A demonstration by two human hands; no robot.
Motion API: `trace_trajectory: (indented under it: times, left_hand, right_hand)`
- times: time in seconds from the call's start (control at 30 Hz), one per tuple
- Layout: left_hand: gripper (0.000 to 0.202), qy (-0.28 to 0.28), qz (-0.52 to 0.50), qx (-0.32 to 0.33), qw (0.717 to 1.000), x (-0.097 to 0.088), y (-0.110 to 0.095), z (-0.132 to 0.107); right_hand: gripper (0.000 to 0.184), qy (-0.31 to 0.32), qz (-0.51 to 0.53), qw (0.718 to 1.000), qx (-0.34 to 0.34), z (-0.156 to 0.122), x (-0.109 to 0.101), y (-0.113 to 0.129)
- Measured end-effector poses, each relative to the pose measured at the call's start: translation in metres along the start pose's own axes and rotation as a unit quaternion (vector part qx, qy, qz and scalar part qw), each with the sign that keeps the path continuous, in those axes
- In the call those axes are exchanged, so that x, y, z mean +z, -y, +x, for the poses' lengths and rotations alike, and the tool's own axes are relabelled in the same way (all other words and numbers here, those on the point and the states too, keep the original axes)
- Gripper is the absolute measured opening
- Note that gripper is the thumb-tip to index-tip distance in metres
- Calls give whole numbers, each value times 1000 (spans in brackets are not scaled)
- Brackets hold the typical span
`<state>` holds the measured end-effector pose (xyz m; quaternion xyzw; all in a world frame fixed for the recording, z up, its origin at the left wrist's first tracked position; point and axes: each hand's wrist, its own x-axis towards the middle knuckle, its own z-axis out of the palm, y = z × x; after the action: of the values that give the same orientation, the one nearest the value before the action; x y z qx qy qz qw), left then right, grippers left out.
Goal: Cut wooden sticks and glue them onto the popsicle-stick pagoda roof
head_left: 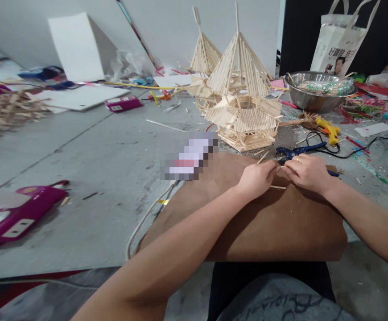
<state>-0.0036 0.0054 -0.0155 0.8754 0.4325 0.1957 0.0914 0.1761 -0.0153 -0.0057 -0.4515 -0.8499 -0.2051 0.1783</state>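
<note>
My left hand (pixel 258 177) is closed in a pinch, and a thin wooden stick (pixel 263 157) pokes up out of it. Close against it, my right hand (pixel 309 173), with a ring on one finger, pinches a small pale piece that looks like part of a stick; the fingers hide most of it. Below the hands another short wooden stick (pixel 278 187) lies on the brown paper (pixel 254 232). Just behind my right hand are blue-handled pliers (pixel 301 150). Beyond my hands stands a model building made of wooden sticks (pixel 244 118), with a pointed roof.
A phone (pixel 192 156) with a white cable lies to the left. Purple power strips (pixel 26 214) rest farther left, near a blurred heap of wood pieces (pixel 6 109). At the right are a yellow glue gun (pixel 328 130), a metal bowl (pixel 309 100) and scattered scraps.
</note>
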Motion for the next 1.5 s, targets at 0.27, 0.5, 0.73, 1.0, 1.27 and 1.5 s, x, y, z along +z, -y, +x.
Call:
trace_trajectory:
  times: [0.27, 0.5, 0.73, 1.0, 1.27, 1.5]
  left_hand:
    - [32, 35, 39, -39, 998, -1, -6, 1]
    - [32, 36, 17, -60, 997, 3, -4, 2]
    - [33, -6, -238, 45, 970, -9, 3, 2]
    - [29, -31, -143, -19, 989, -2, 11, 2]
    - [27, -59, -57, -16, 997, 1, 15, 4]
    - [26, -87, -40, 65, 993, 1, 10, 4]
  right_hand:
    - [38, 73, 34, 994, 72, 0, 1, 5]
    - [38, 104, 32, 991, 82, 3, -1, 5]
    - [34, 67, 190, 979, 40, 0, 1, -9]
    - [30, 59, 193, 977, 75, 1, 18, -18]
    - [32, 56, 145, 985, 70, 2, 18, -15]
    - [44, 31, 88, 996, 6, 1, 13, -4]
